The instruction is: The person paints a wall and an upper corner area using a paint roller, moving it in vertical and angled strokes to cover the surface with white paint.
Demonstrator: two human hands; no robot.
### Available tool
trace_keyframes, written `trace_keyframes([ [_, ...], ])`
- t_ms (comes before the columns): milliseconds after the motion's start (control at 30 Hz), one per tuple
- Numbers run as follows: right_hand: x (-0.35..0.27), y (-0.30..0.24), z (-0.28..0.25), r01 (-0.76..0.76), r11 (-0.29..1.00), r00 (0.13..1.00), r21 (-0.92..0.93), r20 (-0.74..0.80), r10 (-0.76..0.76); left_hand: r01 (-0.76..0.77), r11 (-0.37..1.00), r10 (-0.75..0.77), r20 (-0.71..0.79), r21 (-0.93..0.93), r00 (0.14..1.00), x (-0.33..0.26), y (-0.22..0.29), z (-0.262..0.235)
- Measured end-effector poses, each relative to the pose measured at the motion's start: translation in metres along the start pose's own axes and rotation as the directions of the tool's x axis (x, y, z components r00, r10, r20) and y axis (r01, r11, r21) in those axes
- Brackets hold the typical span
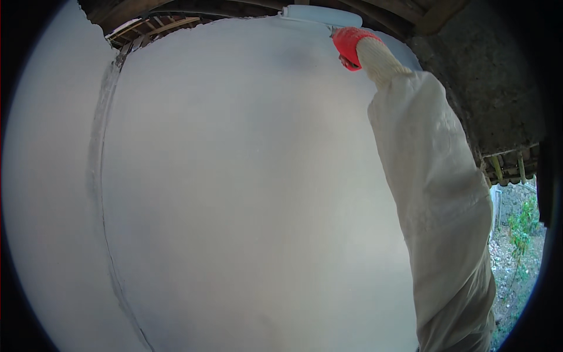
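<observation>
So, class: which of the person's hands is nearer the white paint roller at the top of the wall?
Right. The right hand, in a red glove, holds the white paint roller; the left hand is out of view.

The white wall [246,188] filled nearly the whole view and lay bare and flat, giving open room across its face. Its top edge met dark roof timbers [176,23], which closed off the space above. The paint roller [319,14] pressed against the wall right under those timbers, gripped by the right hand [352,47]. A rough concrete wall [487,88] closed in the right side, with open greenery [522,234] below it.
</observation>
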State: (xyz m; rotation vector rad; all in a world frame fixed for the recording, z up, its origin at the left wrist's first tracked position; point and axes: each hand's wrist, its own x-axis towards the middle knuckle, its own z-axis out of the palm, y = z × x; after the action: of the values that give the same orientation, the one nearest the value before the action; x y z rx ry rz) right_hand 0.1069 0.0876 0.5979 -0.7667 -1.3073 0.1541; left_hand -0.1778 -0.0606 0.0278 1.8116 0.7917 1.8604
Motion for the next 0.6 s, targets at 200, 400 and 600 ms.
trace_keyframes([
  [200, 0.024, 0.029, 0.013, -0.010, 0.888, 0.998, 0.459, 0.055, -0.017, 0.096, 0.993, -0.089, -0.107, 0.065, 0.990, -0.002, -0.007, -0.004],
  [400, -0.093, 0.079, 0.003, 0.161, 0.983, 0.987, 0.083, -0.014, -0.161, 0.048, 0.995, -0.044, 0.043, -0.083, 0.998, -0.032, -0.045, 0.019],
  [600, -0.325, 0.238, 0.012, 0.188, 0.918, 0.980, -0.348, 0.002, -0.200, 0.079, 0.977, -0.041, 0.185, -0.200, 0.982, -0.084, -0.055, 0.043],
])
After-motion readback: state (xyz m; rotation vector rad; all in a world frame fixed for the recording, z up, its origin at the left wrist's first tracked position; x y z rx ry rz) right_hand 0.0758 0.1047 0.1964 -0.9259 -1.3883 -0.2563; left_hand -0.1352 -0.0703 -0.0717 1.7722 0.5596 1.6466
